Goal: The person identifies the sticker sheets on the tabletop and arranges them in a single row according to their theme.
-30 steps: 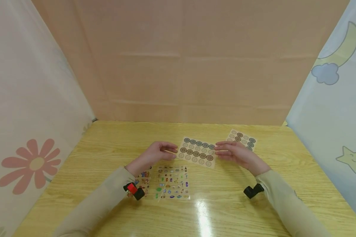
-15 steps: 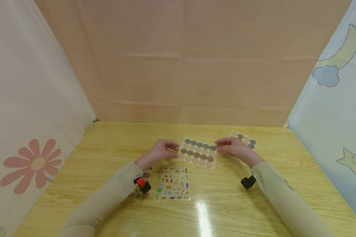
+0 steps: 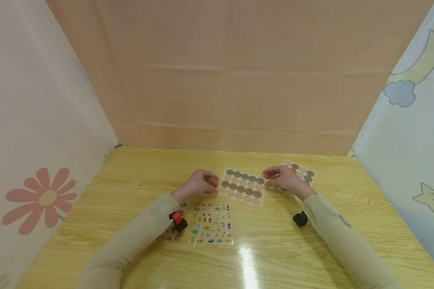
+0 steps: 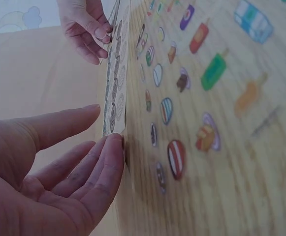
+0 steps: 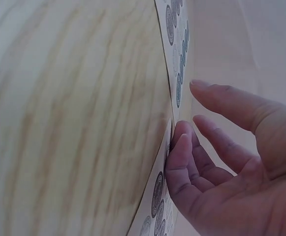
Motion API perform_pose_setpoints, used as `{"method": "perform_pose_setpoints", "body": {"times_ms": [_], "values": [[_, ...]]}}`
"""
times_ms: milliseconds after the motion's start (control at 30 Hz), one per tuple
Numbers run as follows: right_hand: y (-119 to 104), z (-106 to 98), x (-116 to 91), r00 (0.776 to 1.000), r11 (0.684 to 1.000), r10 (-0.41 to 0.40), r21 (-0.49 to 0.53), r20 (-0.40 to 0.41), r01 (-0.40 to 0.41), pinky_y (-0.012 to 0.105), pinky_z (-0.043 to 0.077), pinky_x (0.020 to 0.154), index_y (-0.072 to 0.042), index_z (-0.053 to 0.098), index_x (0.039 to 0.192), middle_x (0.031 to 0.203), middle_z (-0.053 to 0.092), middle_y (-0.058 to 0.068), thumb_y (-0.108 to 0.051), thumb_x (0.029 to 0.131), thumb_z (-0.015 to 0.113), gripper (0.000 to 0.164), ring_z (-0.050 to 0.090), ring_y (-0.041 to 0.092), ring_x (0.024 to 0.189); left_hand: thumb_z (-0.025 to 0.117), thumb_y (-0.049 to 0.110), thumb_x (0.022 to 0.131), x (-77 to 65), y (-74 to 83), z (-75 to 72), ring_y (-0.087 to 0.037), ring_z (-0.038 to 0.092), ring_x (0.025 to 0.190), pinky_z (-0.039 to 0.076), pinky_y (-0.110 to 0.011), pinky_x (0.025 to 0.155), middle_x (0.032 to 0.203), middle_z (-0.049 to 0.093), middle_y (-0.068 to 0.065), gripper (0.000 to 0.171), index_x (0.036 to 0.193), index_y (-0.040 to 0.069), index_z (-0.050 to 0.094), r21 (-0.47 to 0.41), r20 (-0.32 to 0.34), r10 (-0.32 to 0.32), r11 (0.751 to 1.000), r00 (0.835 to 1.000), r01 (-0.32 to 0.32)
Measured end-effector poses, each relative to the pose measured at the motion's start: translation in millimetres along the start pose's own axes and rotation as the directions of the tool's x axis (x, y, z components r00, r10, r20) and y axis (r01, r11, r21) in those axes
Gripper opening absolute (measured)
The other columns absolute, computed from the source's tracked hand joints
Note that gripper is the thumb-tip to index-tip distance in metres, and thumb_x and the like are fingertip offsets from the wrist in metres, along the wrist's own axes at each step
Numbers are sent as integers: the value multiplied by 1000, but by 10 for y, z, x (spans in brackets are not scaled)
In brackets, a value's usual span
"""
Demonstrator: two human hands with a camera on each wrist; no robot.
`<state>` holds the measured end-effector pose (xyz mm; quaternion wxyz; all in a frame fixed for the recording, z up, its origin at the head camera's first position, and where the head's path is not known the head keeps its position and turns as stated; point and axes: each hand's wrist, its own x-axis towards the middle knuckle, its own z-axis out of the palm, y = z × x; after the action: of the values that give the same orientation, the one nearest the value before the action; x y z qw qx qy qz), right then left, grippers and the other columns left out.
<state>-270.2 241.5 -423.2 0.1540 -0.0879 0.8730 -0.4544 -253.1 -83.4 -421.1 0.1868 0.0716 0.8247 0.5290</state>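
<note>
Holding their wrists (image 3: 178, 196) closer than a second ago, the left hand (image 3: 198, 183) and right hand (image 3: 286, 179) flank, in the head view, a patterned sheet (image 3: 242, 186) flat on the table (image 3: 275, 257), so seemingly not lifted, while the left wrist view shows thumb (image 4: 64, 129) and fingers (image 4: 104, 174) apart at its edge, the right wrist view likewise.

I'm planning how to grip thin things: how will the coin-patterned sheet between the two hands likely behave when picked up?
Seen at a slant in the left wrist view, the coin-patterned sheet looks thin, so it probably bends and weighs little. It appears to lie flat on the wooden table, so it may slide before its edge lifts.
</note>
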Motion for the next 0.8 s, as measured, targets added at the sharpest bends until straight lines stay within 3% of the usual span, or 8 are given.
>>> {"method": "perform_pose_setpoints", "body": {"times_ms": [200, 433, 800], "values": [[-12, 22, 34, 1000, 996, 13, -86, -19, -15, 31, 52, 77, 3, 59, 122, 114, 60, 16, -8, 79, 78, 48, 57, 26, 98, 81, 3, 74, 55, 21, 34, -17, 64, 77, 57, -28, 68, 92, 68, -8, 36, 107, -1, 67, 17, -47, -51, 999, 998, 52], [-7, 57, 66, 999, 987, 8, -162, -43, -15, 37, 48, 84, 1, 63, 115, 107, 60, 12, -12, 77, 81, 45, 55, 26, 96, 86, 11, 71, 115, -1, 68, -16, 63, 68, 56, -28, 62, 81, 66, -5, 33, 98, 1, 70, 109, -78, -34, 993, 996, 43], [-10, 86, 65, 999, 980, 0, -197, -51, -11, 38, 47, 83, -1, 63, 112, 104, 59, 11, -15, 75, 83, 44, 53, 26, 93, 89, 10, 66, 157, -29, 98, -16, 58, 69, 52, -23, 58, 80, 63, -5, 33, 91, 3, 69, 146, -92, -7, 989, 996, 20]]}}
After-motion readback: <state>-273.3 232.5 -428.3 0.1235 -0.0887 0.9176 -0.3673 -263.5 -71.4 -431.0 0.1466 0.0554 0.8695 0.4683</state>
